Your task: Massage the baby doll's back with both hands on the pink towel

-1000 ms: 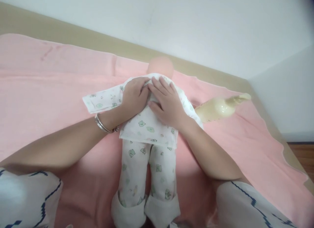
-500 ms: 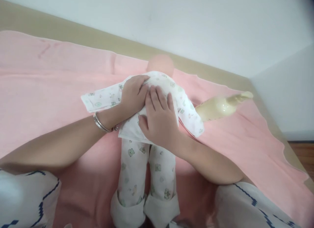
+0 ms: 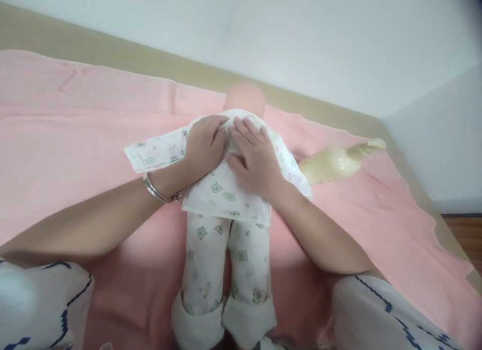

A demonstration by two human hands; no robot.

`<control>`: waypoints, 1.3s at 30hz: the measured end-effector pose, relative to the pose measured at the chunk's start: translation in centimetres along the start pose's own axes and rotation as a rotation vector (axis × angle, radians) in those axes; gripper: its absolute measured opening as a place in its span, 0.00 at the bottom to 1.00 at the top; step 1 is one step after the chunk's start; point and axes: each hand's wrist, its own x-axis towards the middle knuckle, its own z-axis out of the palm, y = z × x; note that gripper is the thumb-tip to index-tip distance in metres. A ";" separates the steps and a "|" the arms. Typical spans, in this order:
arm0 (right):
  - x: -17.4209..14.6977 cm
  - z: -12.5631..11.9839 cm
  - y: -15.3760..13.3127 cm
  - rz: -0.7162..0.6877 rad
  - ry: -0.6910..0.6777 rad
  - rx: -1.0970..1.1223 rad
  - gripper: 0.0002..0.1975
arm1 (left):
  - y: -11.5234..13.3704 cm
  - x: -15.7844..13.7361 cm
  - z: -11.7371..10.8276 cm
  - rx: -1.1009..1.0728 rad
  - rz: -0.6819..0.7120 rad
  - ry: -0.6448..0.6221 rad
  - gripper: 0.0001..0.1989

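A baby doll with a smooth pink head (image 3: 245, 96) lies stretched out, its face not visible. It wears a white long-sleeved shirt (image 3: 222, 195) printed with green bears and matching trousers (image 3: 205, 257) with turned-up cuffs. My left hand (image 3: 205, 144) rests on the left part of the shirt's upper body, fingers stretched, a silver bangle at the wrist. Flat on the upper right of the shirt lies my right hand (image 3: 258, 161), fingers extended and slightly apart, the thumb out to the left. The fingertips of both hands are close together. Neither hand grasps anything.
A pink blanket (image 3: 75, 119) covers most of the tan surface (image 3: 124, 48) under the doll. Right of the doll's sleeve is a pale yellow pump bottle (image 3: 335, 165), slanting right in view. White walls (image 3: 301, 43) border the back and right.
My right hand has slid up the shirt, away from the hem, uncovering its lower front part. The left hand stays in place.
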 end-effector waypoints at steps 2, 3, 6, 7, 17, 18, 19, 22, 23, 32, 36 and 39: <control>0.8 -0.2 1.5 0.032 -0.002 0.019 0.30 | 0.1 0.0 -0.1 0.006 -0.006 -0.011 0.19; 1.2 -0.2 2.2 0.048 0.002 0.025 0.30 | 0.2 0.0 -0.1 0.004 -0.013 -0.016 0.20; 1.7 -0.3 3.1 0.069 0.021 0.015 0.30 | 0.3 -0.1 -0.1 -0.006 -0.023 -0.021 0.20; 1.6 -0.3 3.0 0.076 0.022 0.004 0.30 | 0.3 -0.1 -0.1 -0.007 -0.023 -0.020 0.20; -2.5 0.4 -2.9 -0.040 0.024 -0.097 0.32 | 0.3 -0.1 -0.1 -0.008 -0.018 0.000 0.20; -2.7 0.5 -3.1 -0.053 0.018 -0.100 0.32 | 0.4 -0.1 -0.1 -0.011 -0.017 0.003 0.20; -2.7 0.5 -3.1 -0.059 0.015 -0.099 0.32 | 0.4 -0.1 -0.1 -0.013 -0.016 0.005 0.21; -2.6 0.4 -2.9 -0.061 0.003 -0.086 0.32 | 0.3 -0.1 0.1 -0.013 -0.022 0.006 0.20; -2.5 0.4 -2.8 -0.060 0.000 -0.080 0.32 | 0.2 -0.1 0.1 -0.013 -0.023 0.008 0.20; 0.2 0.0 0.5 -0.004 -0.015 -0.009 0.32 | 0.2 0.1 0.0 0.009 -0.008 -0.023 0.20; 1.4 -0.3 2.7 0.022 -0.010 0.014 0.32 | 0.3 0.0 -0.1 0.011 -0.016 -0.029 0.20; 1.5 -0.2 3.0 0.051 0.017 0.018 0.32 | 0.3 0.0 -0.1 0.018 -0.018 -0.045 0.20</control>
